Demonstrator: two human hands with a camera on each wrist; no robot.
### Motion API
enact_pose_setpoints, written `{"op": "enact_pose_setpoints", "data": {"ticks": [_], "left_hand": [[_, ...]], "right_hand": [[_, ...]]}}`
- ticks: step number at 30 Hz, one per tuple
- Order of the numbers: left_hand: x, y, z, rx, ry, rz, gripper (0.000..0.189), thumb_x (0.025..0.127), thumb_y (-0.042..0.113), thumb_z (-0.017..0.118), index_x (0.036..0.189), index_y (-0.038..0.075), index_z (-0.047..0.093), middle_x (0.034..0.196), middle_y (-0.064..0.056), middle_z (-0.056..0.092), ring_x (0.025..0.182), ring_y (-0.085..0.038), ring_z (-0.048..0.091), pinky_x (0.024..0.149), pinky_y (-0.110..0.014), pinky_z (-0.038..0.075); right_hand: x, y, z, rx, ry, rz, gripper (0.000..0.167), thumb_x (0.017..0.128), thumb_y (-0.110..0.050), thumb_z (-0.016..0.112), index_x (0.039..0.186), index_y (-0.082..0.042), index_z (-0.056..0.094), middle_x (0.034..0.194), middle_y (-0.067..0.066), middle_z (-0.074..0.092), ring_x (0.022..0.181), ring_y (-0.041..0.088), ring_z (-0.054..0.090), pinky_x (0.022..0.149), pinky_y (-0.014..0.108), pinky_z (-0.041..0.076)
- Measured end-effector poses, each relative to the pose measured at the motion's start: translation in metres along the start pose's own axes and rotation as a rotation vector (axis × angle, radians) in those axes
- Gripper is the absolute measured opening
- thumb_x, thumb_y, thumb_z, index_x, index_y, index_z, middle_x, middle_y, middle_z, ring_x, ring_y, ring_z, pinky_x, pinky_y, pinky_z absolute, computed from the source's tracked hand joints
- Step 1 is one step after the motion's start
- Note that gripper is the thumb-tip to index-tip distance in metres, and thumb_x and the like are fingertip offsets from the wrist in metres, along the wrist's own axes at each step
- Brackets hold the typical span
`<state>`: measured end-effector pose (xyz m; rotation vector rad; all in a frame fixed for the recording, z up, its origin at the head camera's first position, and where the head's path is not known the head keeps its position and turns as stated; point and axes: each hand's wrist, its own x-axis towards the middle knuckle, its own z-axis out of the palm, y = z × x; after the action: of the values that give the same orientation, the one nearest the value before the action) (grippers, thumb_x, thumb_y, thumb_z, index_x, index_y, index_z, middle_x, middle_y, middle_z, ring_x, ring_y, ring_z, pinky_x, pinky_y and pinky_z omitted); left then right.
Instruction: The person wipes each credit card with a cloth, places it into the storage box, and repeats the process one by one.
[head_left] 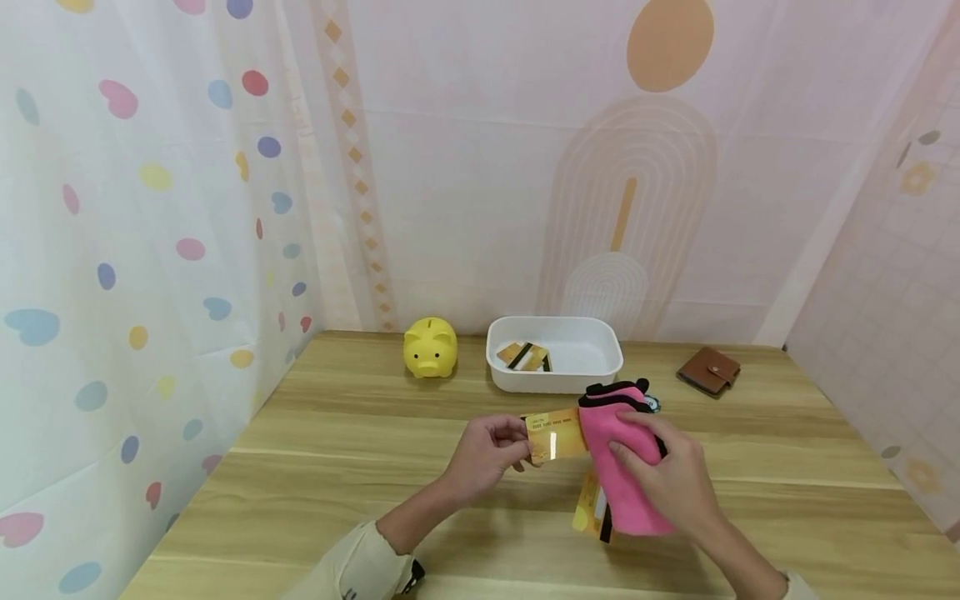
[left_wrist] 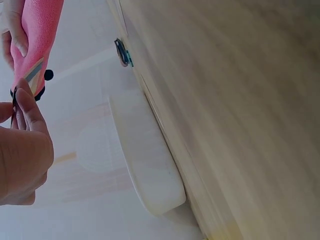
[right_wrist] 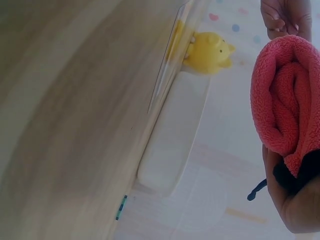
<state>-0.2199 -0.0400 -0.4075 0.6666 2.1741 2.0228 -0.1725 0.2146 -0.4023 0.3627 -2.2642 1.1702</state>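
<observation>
My left hand (head_left: 489, 454) pinches a gold bank card (head_left: 558, 434) by its left end, thumb in front. The card's right end meets the upper left edge of a pink fleecy pouch (head_left: 618, 479) with black trim. Fingers and thumb of my right hand (head_left: 671, 475) grip that pouch from its right side, above the table. In the right wrist view the pouch (right_wrist: 267, 95) shows thick, folded layers. A second gold card (head_left: 587, 505) with a black stripe shows at the pouch's lower left, partly hidden by it.
A white tray (head_left: 555, 382) at the back holds several gold cards (head_left: 527, 357). Left of it stands a yellow piggy bank (head_left: 430, 350). A brown wallet (head_left: 708, 372) lies at the back right. Behind the pouch, a small teal patterned thing (head_left: 653, 403) shows partly.
</observation>
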Motion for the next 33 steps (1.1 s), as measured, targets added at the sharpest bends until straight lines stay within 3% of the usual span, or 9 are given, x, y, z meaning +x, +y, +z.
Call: {"op": "enact_pose_setpoints", "data": {"ticks": [2, 9, 19, 27, 33], "left_hand": [[0.001, -0.001, -0.001, -0.009, 0.011, -0.005, 0.010, 0.087, -0.008, 0.064, 0.096, -0.013, 0.065, 0.082, -0.016, 0.069, 0.073, -0.034, 0.069, 0.060, -0.024, 0.056], [0.009, -0.003, -0.009, -0.087, 0.058, -0.052, 0.015, 0.091, -0.003, 0.064, 0.102, -0.013, 0.064, 0.086, -0.013, 0.071, 0.073, -0.015, 0.071, 0.065, -0.027, 0.059], [0.025, -0.010, -0.020, -0.217, 0.124, -0.141, 0.015, 0.093, -0.001, 0.062, 0.106, -0.010, 0.061, 0.086, -0.007, 0.068, 0.079, -0.016, 0.071, 0.069, -0.028, 0.059], [0.038, -0.016, -0.027, -0.253, 0.147, -0.136, 0.016, 0.096, 0.000, 0.060, 0.109, -0.010, 0.059, 0.089, -0.008, 0.067, 0.089, -0.026, 0.071, 0.072, -0.028, 0.059], [0.049, -0.020, -0.030, -0.229, 0.173, -0.127, 0.019, 0.096, 0.002, 0.062, 0.111, -0.010, 0.060, 0.091, -0.009, 0.068, 0.082, -0.018, 0.071, 0.080, -0.039, 0.059]], "right_hand": [[0.001, 0.001, -0.001, 0.003, -0.002, 0.005, 0.036, 0.079, -0.007, 0.083, 0.113, -0.013, 0.071, 0.101, 0.011, 0.073, 0.062, 0.007, 0.058, 0.047, 0.023, 0.050], [0.003, 0.000, -0.003, 0.009, -0.002, 0.025, 0.036, 0.080, -0.009, 0.083, 0.113, -0.015, 0.071, 0.091, 0.010, 0.073, 0.051, 0.004, 0.050, 0.043, 0.021, 0.045], [0.004, -0.005, -0.002, 0.007, -0.007, 0.052, 0.034, 0.082, -0.012, 0.082, 0.114, -0.015, 0.071, 0.095, 0.011, 0.073, 0.054, 0.006, 0.054, 0.044, 0.024, 0.047], [0.003, -0.008, -0.002, 0.029, -0.010, 0.053, 0.036, 0.081, -0.010, 0.083, 0.114, -0.015, 0.071, 0.093, 0.011, 0.073, 0.057, 0.008, 0.059, 0.045, 0.025, 0.050], [0.001, -0.009, -0.002, 0.039, -0.001, 0.031, 0.036, 0.081, -0.010, 0.083, 0.114, -0.016, 0.071, 0.095, 0.010, 0.073, 0.060, 0.007, 0.059, 0.045, 0.024, 0.049]]}}
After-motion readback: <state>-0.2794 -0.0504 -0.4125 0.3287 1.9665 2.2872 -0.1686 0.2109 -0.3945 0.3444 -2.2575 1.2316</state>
